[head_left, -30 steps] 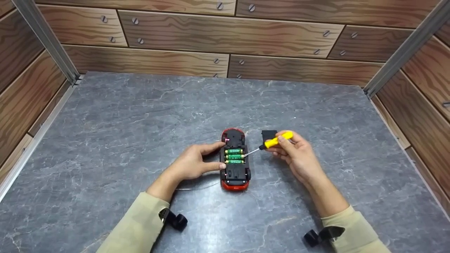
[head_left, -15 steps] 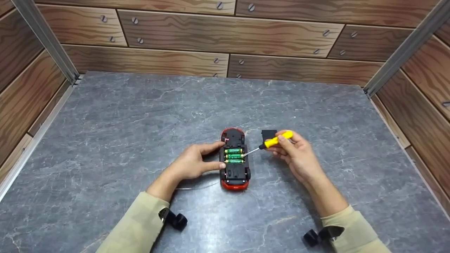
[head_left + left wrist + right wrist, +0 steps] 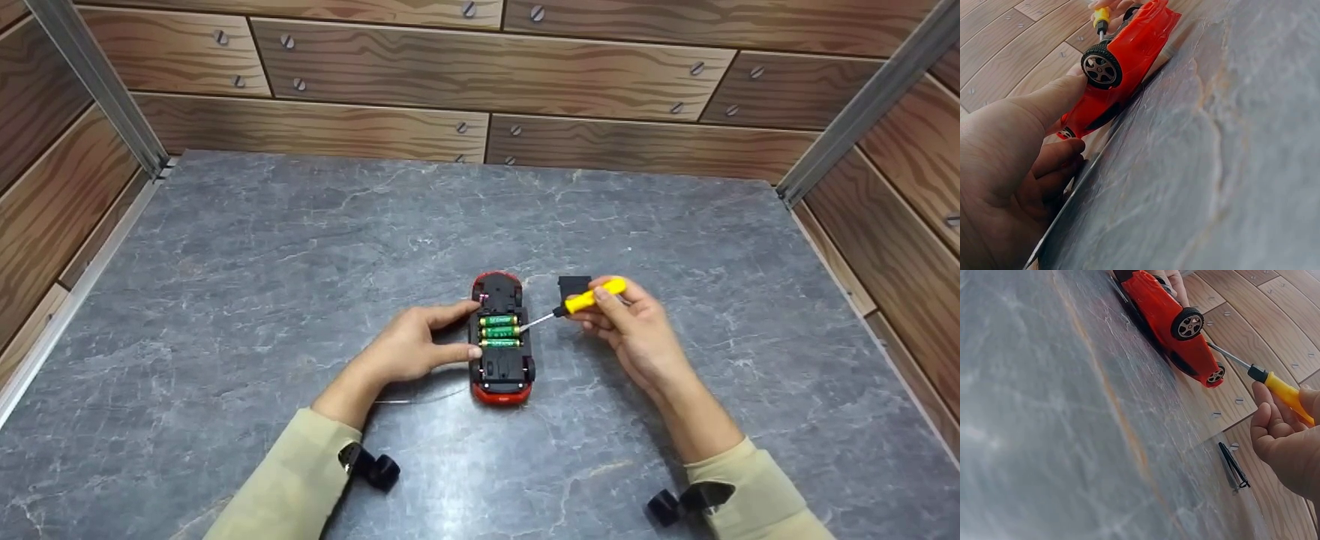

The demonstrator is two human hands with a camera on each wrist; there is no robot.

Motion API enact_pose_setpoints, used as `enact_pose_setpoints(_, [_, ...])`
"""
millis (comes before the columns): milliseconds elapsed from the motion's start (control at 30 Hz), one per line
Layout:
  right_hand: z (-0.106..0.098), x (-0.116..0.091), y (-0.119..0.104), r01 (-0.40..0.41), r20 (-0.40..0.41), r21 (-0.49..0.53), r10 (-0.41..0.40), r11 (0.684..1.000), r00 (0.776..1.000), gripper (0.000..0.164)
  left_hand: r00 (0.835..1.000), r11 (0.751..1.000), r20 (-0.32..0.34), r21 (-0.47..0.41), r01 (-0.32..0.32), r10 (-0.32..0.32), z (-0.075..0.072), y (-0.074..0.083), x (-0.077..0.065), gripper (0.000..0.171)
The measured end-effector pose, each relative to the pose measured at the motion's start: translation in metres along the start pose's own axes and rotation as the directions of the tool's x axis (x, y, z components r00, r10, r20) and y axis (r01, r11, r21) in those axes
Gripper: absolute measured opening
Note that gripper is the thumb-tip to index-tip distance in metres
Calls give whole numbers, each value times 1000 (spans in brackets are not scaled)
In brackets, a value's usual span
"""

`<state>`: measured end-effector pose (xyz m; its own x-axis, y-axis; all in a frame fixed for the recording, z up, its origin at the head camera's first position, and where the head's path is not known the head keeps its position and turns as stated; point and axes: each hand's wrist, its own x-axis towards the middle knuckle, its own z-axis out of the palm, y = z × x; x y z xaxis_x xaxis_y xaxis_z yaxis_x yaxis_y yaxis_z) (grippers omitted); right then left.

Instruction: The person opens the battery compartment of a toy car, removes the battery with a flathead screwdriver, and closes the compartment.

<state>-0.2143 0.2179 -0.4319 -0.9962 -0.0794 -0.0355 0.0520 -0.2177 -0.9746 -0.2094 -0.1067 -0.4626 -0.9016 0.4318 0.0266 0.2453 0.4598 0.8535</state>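
Note:
A red toy car lies upside down on the grey tabletop, its black underside facing up. Three green batteries sit side by side in its exposed battery compartment. My left hand holds the car along its left side; in the left wrist view the thumb lies by a wheel. My right hand grips a screwdriver by its yellow handle. Its metal shaft points down-left, with the tip at the right end of the middle battery. Whether the tip presses on the battery or its contact is too small to tell.
A black battery cover lies right of the car, partly hidden behind the right hand; the right wrist view shows it edge-on. A thin wire-like antenna extends left from the car. Wood-patterned walls enclose the grey table.

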Motion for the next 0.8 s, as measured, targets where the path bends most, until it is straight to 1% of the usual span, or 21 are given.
enact_pose_setpoints(300, [-1, -1, -1, 14, -7, -21, -14, 1000, 1000, 11, 1000, 1000, 12, -18, 23, -22, 0, 1, -1, 75])
enact_pose_setpoints(500, [-1, -2, -2, 44, -5, -22, -45, 999, 999, 12, 1000, 1000, 8, -22, 1, -1, 0, -1, 0, 74])
enact_pose_setpoints(667, [-3, -4, -10, 114, -6, -33, -115, 993, 993, 11, 1000, 1000, 3, -19, -16, 17, 0, -1, 0, 74])
enact_pose_setpoints(733, [-2, -5, -15, 155, 2, -64, -156, 986, 988, 11, 1000, 1000, 1, -16, -20, 20, 0, -1, 0, 74])
enact_pose_setpoints(800, [0, -8, -20, 201, 21, -130, -200, 971, 980, 9, 1000, 1000, -1, -16, -21, 21, 0, -1, 0, 73])
